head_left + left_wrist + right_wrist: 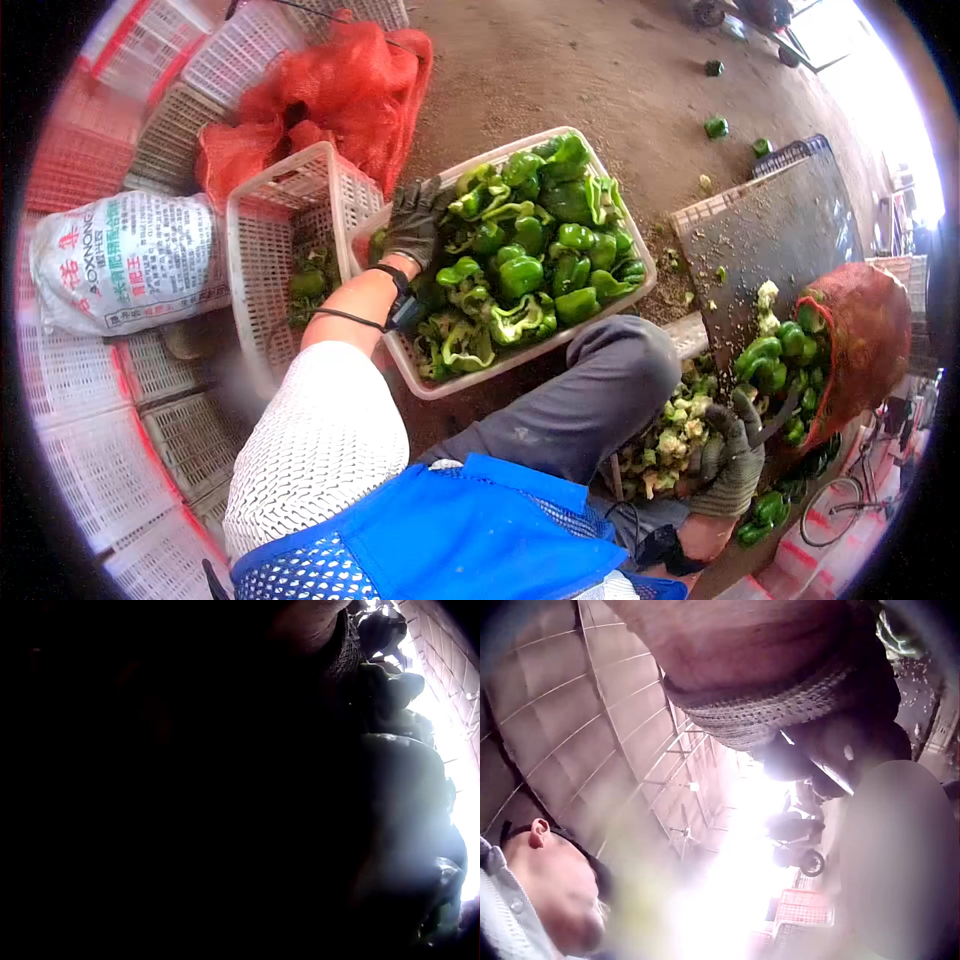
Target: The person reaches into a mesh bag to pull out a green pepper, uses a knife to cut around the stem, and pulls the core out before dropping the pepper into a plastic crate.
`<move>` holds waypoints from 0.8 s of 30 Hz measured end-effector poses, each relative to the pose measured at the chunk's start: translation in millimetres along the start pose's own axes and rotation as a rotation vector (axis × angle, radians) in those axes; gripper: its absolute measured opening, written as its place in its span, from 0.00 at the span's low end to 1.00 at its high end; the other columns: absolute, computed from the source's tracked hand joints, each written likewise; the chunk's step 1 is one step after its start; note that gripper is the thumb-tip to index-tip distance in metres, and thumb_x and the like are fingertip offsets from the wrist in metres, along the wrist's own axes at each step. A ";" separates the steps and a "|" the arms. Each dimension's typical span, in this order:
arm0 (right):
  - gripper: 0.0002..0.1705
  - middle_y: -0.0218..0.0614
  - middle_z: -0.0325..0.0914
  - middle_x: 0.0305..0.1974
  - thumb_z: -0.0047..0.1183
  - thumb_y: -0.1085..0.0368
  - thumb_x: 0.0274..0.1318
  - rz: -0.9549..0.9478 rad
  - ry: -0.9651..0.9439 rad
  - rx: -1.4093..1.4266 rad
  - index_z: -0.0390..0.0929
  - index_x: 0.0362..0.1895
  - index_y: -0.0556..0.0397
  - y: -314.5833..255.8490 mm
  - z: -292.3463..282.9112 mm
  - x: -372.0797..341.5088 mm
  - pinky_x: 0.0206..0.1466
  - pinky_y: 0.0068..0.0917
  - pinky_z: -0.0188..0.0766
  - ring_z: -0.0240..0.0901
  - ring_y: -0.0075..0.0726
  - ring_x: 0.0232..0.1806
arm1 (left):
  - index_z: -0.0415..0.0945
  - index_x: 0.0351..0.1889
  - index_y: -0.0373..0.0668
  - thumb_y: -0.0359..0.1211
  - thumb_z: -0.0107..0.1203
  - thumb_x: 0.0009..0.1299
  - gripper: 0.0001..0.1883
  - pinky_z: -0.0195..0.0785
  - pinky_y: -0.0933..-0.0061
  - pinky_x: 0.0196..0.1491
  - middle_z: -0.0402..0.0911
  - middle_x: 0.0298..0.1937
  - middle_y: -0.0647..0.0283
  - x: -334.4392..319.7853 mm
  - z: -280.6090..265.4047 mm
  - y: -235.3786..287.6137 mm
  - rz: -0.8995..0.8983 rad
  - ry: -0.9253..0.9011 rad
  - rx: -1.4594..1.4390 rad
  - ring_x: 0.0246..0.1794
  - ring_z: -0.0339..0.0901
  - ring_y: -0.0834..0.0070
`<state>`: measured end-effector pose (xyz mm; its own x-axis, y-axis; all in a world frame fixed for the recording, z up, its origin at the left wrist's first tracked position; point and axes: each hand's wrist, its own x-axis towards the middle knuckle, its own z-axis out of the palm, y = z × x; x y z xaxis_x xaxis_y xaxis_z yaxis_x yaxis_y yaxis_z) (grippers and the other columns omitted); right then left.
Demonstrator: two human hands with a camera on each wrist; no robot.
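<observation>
My left hand (415, 225), in a dark glove, lies at the left end of a white plastic crate (440, 390) heaped with green bell peppers (520, 275). Its fingers stretch over the crate's edge beside the peppers. The left wrist view is mostly dark, with blurred peppers (405, 780) at its right side. My right hand (728, 462), in a knitted glove, grips a knife (780, 415) whose grey blade points toward a red mesh sack (865, 340) spilling peppers. Below that hand lies a pile of pale cut pepper cores (675, 435). A bright blade edge shows in the right wrist view.
Left of the full crate, another white crate (265, 260) stands tilted, with peppers inside. Red mesh bags (340, 90), a printed white sack (130, 265) and stacked crates (90, 460) line the left. A dark board (780, 240) lies to the right; loose peppers (716, 127) dot the floor.
</observation>
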<state>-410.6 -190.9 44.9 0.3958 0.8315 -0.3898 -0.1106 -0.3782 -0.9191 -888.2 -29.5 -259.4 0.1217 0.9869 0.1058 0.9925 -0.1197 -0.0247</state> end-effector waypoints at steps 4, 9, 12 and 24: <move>0.27 0.45 0.82 0.42 0.51 0.62 0.66 -0.071 -0.052 -0.050 0.64 0.65 0.60 -19.4 -10.3 -0.2 0.11 0.19 0.56 0.56 0.18 0.09 | 0.52 0.77 0.56 0.45 0.43 0.72 0.34 0.30 0.45 0.77 0.49 0.78 0.55 -5.5 5.7 2.9 0.016 0.012 -0.037 0.77 0.46 0.51; 0.26 0.44 0.82 0.41 0.52 0.62 0.65 -0.062 0.025 0.071 0.66 0.63 0.59 -0.8 -48.3 -17.9 0.12 0.18 0.54 0.58 0.20 0.09 | 0.50 0.77 0.53 0.50 0.47 0.71 0.38 0.31 0.48 0.78 0.44 0.80 0.54 -2.2 -15.4 5.9 0.008 -0.153 0.012 0.79 0.41 0.50; 0.25 0.44 0.82 0.41 0.52 0.63 0.65 0.047 0.083 0.156 0.67 0.63 0.57 30.2 -97.2 -28.7 0.12 0.20 0.55 0.58 0.21 0.09 | 0.51 0.76 0.46 0.56 0.57 0.64 0.47 0.34 0.59 0.78 0.41 0.80 0.51 11.1 -49.0 1.8 -0.011 -0.376 -0.124 0.80 0.37 0.53; 0.20 0.46 0.83 0.39 0.53 0.67 0.64 0.126 0.107 0.400 0.72 0.59 0.61 41.3 -155.0 -24.0 0.16 0.26 0.67 0.66 0.24 0.11 | 0.73 0.60 0.36 0.33 0.63 0.68 0.23 0.72 0.66 0.59 0.79 0.58 0.54 94.7 -265.1 261.3 0.349 -0.128 -1.025 0.55 0.78 0.68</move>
<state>-283.4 -289.6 25.2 0.4465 0.7344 -0.5112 -0.5001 -0.2689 -0.8231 -614.3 4.1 7.7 0.4555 0.8778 0.1481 0.4485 -0.3700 0.8136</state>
